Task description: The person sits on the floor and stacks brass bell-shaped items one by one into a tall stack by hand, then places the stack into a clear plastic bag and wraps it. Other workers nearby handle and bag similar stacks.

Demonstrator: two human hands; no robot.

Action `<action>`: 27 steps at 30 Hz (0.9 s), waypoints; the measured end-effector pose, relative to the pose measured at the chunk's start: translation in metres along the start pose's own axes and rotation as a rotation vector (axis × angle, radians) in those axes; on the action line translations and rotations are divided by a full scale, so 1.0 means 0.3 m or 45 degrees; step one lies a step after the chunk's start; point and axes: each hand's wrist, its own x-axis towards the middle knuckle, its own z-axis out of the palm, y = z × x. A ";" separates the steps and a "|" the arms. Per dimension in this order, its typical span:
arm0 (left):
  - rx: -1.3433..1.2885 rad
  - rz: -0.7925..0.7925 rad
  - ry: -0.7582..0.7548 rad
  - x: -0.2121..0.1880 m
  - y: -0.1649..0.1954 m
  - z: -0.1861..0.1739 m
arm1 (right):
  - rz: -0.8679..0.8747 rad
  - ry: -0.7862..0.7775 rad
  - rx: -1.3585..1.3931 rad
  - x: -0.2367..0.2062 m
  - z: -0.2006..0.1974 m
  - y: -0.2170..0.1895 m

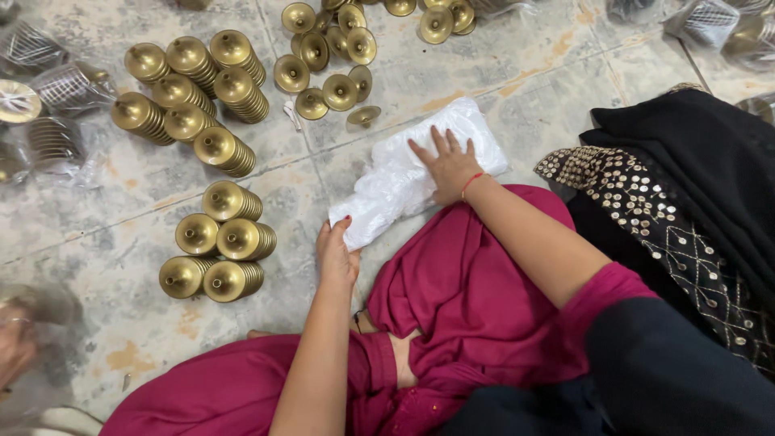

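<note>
A person sits on a stone tile floor (517,73), seen from above, with magenta clothing (468,299) spread across the lap. Both hands rest on a white plastic packet (404,173) that lies on the floor just beyond the knees, slanting from near left to far right.

The right hand (448,165) lies flat on top of the packet near its middle, fingers spread and pressing down; a thin red thread (471,184) circles the wrist. The left hand (335,254) is at the packet's near left end, its fingertips touching the edge of the plastic; whether it actually pinches the plastic cannot be told. The two hands are apart, one at each part of the packet.

To the left of the packet lies a group of stacked brass cup-shaped pieces (218,242), each stack resting on its side. Farther off on the left lies a bigger group of similar stacks (190,89). Beyond the packet, at the far side, loose single brass pieces (327,60) are scattered, some touching each other.

Along the far left edge lie clear plastic bags (56,113) with more of the pieces inside. On the right, beside the person, lies black cloth with gold sequin work (646,218). More bagged items (710,24) sit at the far right corner.
</note>
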 end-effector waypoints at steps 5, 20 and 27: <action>0.242 0.047 0.089 0.079 -0.057 0.100 | -0.503 0.247 -0.001 -0.090 -0.010 -0.113; -0.266 0.102 0.238 0.117 -0.106 0.012 | -0.720 0.652 0.050 -0.062 0.051 -0.123; -0.499 0.062 0.150 0.129 0.120 -0.046 | 0.378 0.278 -0.311 0.077 0.138 0.039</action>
